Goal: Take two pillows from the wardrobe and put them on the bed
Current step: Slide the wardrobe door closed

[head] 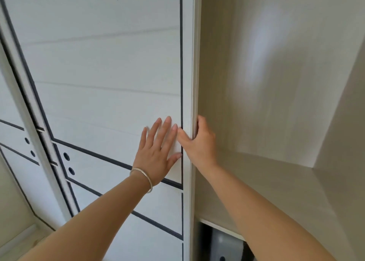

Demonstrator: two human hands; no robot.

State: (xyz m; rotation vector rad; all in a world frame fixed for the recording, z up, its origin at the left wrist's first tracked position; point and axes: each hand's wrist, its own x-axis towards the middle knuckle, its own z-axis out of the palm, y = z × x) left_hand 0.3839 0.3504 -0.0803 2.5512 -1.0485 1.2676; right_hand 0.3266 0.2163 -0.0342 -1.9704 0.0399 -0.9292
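A white sliding wardrobe door with thin dark trim lines fills the left half of the view. My left hand, with a silver bangle on the wrist, lies flat on the door panel, fingers spread. My right hand grips the door's right edge, fingers curled behind it and thumb on the front. To the right the wardrobe interior stands open, beige and bare on the shelf in view. No pillow is visible.
A second white door panel with small dark holes overlaps at the left. Below the shelf a grey-white rounded object shows in the lower compartment. The wardrobe's right inner wall slants in from the right.
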